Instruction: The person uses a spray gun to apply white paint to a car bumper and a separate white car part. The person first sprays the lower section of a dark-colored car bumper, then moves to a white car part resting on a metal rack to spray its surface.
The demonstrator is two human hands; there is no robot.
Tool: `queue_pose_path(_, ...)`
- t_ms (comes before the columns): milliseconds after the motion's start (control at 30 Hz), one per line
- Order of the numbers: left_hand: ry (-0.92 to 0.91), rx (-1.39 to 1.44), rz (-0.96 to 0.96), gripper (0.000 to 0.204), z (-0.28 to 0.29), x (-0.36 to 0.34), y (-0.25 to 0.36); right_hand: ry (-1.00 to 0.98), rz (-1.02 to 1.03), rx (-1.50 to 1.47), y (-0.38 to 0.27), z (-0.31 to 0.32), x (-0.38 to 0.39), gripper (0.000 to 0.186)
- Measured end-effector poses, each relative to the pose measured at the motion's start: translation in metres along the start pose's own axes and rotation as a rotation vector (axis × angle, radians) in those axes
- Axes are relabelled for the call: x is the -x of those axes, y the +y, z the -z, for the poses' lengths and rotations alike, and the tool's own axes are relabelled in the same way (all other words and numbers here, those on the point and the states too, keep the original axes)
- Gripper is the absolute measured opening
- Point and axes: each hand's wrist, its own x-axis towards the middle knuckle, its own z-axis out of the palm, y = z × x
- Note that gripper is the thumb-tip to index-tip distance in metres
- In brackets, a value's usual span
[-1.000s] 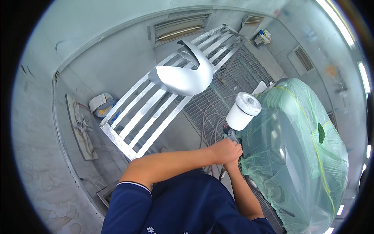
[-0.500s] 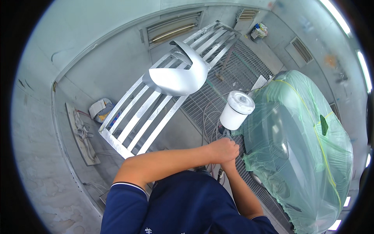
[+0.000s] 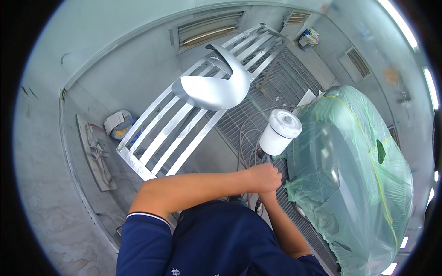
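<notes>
A spray gun [image 3: 266, 158] with a white paint cup [image 3: 281, 131] on top is held in front of my body. My left hand [image 3: 264, 178] reaches across from the left and is closed at the rear of the gun. Beneath it, my right hand [image 3: 269, 195] comes up to the gun's handle; its fingers are mostly hidden by the left hand. Dark hose fittings hang just below the hands. Beyond them, a curved silver car-body panel [image 3: 214, 92] lies on a slatted metal rack [image 3: 168, 133], apart from the gun.
A rounded vehicle part under green masking film [image 3: 354, 184] stands close on the right. Hoses [image 3: 246, 138] trail over the floor grating [image 3: 287, 78]. At the left are a bagged bin [image 3: 120, 123] and a board with a metal fitting [image 3: 94, 154]. Another bin [image 3: 308, 39] stands far back.
The whole view has shifted slightly, so the rack and panel sit a little farther right and higher. Both hands stay together at the spray gun.
</notes>
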Motion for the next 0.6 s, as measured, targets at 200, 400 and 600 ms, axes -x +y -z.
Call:
queue_pose_path(200,0.242,0.113,0.214,0.014,0.027,0.037,0.016,-0.007,0.0,-0.133,-0.04,0.015,-0.005,0.031)
queue_pose_path(400,0.441,0.625,0.976,0.024,0.035,0.152,0.052,-0.072,-0.284,-0.729,-0.15,0.049,-0.061,0.029)
queue_pose_path(600,0.359,1.01,1.273,0.042,-0.02,0.241,0.093,-0.21,-0.15,-0.805,-0.246,0.006,-0.12,0.027)
